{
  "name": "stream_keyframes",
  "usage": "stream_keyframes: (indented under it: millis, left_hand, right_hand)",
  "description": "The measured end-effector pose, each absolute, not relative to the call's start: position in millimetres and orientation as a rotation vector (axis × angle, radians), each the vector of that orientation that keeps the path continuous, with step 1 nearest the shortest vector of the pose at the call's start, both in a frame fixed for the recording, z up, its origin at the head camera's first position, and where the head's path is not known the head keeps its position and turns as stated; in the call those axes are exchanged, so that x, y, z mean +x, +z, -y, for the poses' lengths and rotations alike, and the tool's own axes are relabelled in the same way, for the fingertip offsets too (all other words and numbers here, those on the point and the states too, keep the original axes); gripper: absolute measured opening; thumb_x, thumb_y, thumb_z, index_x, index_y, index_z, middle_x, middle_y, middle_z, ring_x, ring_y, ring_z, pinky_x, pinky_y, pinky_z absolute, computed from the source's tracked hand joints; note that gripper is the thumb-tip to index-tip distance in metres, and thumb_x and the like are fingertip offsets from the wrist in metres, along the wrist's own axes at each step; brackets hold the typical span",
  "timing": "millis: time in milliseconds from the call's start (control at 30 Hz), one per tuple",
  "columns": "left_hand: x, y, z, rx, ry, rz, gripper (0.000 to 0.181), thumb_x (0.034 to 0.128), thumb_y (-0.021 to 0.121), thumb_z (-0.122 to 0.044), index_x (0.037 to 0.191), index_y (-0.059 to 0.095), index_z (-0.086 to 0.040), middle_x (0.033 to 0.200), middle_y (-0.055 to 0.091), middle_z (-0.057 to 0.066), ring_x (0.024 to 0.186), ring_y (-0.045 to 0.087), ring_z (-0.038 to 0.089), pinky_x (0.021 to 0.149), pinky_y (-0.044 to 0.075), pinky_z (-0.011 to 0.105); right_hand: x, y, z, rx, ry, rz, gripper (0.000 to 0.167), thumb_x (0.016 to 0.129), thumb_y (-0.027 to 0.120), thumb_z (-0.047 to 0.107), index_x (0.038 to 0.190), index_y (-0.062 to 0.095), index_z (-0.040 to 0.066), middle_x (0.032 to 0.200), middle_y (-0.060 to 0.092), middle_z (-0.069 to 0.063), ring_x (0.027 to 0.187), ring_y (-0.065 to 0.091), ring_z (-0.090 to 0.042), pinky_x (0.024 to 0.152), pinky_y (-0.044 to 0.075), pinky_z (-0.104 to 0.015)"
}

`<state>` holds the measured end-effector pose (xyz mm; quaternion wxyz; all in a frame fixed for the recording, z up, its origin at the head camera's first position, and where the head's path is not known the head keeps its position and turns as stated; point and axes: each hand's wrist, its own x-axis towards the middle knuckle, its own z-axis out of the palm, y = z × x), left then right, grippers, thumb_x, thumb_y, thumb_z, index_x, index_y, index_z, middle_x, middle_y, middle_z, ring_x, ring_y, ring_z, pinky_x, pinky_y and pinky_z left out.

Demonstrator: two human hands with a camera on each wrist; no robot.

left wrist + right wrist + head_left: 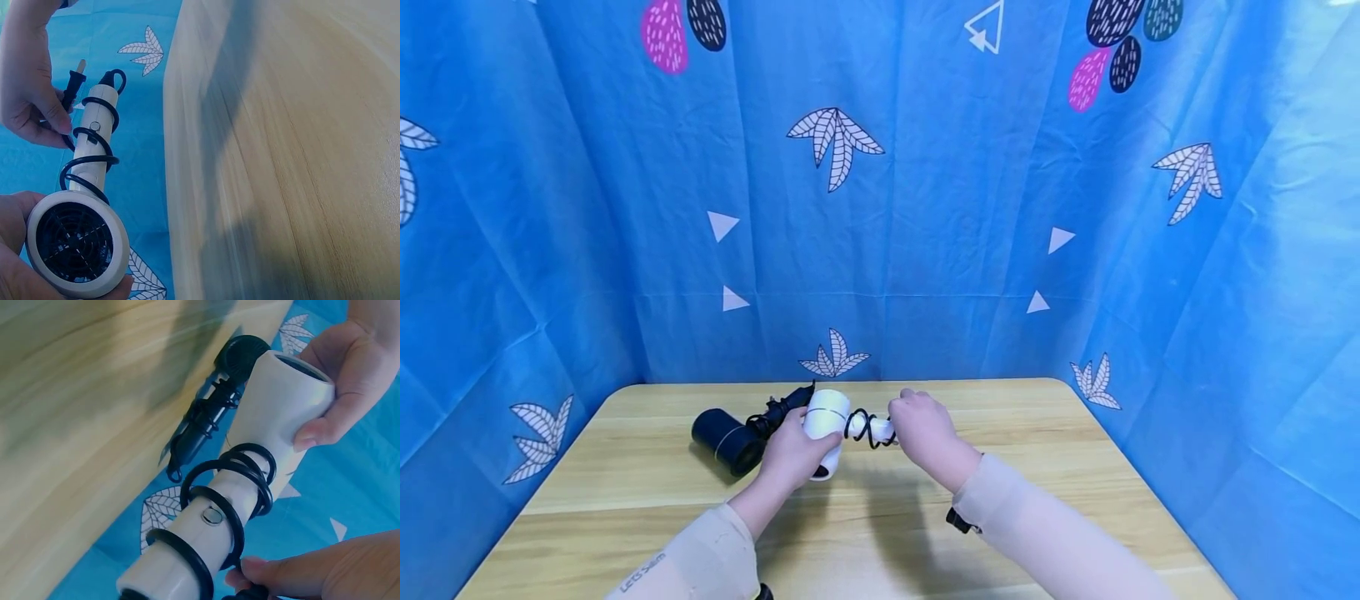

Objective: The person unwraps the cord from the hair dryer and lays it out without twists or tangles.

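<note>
A white hair dryer (827,404) is held up above the table, its handle toward the right. My left hand (793,454) grips it round the barrel; the round rear grille (75,240) faces the left wrist view. A black cord (237,534) coils loosely round the handle. At the handle's end, my right hand (925,432) pinches the cord near its plug (74,84), whose prong sticks up past the fingers. On the table left of my left hand lies a black hair dryer (722,437), its cord wound round its handle.
The light wooden table (1037,483) has rounded far corners. Blue patterned cloth (887,208) hangs behind it and along both sides. Shadows of the arms fall across the table's front part.
</note>
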<state>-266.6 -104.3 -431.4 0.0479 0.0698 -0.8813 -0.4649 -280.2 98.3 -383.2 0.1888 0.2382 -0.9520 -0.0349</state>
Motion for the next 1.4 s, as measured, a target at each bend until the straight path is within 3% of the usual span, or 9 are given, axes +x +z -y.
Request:
stream_keyframes:
  millis: [233, 400, 667, 867, 1033, 1200, 1400]
  left_hand:
    - [-264, -430, 105, 0.215, -1.422, 2.684, 0.081, 0.0852, 0.078, -0.035, 0.146, 0.040, 0.002, 0.129, 0.059, 0.025, 0.104, 0.063, 0.037, 0.075, 0.058, 0.048]
    - [-263, -428, 106, 0.218, -1.418, 2.683, 0.082, 0.0855, 0.077, -0.036, 0.146, 0.039, 0.003, 0.129, 0.059, 0.025, 0.105, 0.063, 0.038, 0.076, 0.058, 0.048]
    - [-262, -429, 105, 0.220, -1.433, 2.681, 0.080, 0.0856, 0.078, -0.033, 0.146, 0.040, 0.002, 0.130, 0.058, 0.026, 0.105, 0.063, 0.038, 0.075, 0.059, 0.048]
    - [-263, -431, 107, 0.218, -1.434, 2.675, 0.079, 0.0849, 0.078, -0.033, 0.146, 0.041, 0.001, 0.129, 0.059, 0.024, 0.105, 0.063, 0.037, 0.075, 0.059, 0.047]
    - [-262, -432, 108, 0.217, -1.453, 2.669, 0.079, 0.0851, 0.078, -0.033, 0.147, 0.041, 0.000, 0.130, 0.059, 0.024, 0.105, 0.063, 0.037, 0.075, 0.059, 0.047]
    - [-260, -431, 111, 0.223, -1.481, 2.662, 0.080, 0.0853, 0.078, -0.033, 0.148, 0.040, -0.001, 0.132, 0.057, 0.025, 0.106, 0.063, 0.038, 0.073, 0.059, 0.046]
    - [-258, -431, 113, 0.222, -1.493, 2.656, 0.081, 0.0852, 0.078, -0.034, 0.148, 0.039, -0.001, 0.132, 0.057, 0.025, 0.107, 0.062, 0.038, 0.075, 0.059, 0.047]
  right_hand:
    - [-286, -374, -99, 0.799, -0.223, 2.589, 0.016, 0.080, 0.077, -0.001, 0.074, 0.069, 0.011, 0.070, 0.056, -0.003, 0.063, 0.054, -0.017, 0.051, 0.052, -0.030]
    - [-296, -367, -103, 0.910, -0.306, 2.587, 0.016, 0.087, 0.071, -0.004, 0.081, 0.073, 0.011, 0.076, 0.061, -0.004, 0.066, 0.055, -0.018, 0.057, 0.054, -0.030]
    - [-315, -360, -116, 1.117, -0.299, 2.599, 0.024, 0.086, 0.066, -0.009, 0.086, 0.075, 0.012, 0.083, 0.070, -0.002, 0.077, 0.064, -0.019, 0.068, 0.056, -0.031]
    - [-329, -352, -125, 1.316, -0.106, 2.687, 0.018, 0.086, 0.071, -0.005, 0.087, 0.078, 0.012, 0.090, 0.072, 0.000, 0.087, 0.067, -0.019, 0.080, 0.056, -0.030]
    - [-347, -355, -135, 1.415, 0.163, 2.815, 0.013, 0.088, 0.072, -0.001, 0.088, 0.078, 0.010, 0.089, 0.074, -0.002, 0.085, 0.066, -0.016, 0.079, 0.054, -0.029]
    - [-367, -370, -149, 1.460, 0.626, 2.931, 0.014, 0.090, 0.070, -0.001, 0.101, 0.079, 0.005, 0.098, 0.076, -0.003, 0.090, 0.068, -0.012, 0.081, 0.055, -0.025]
    - [-377, -397, -162, 1.438, 1.041, 2.946, 0.016, 0.092, 0.069, 0.001, 0.106, 0.077, 0.003, 0.106, 0.075, -0.006, 0.099, 0.070, -0.018, 0.085, 0.055, -0.025]
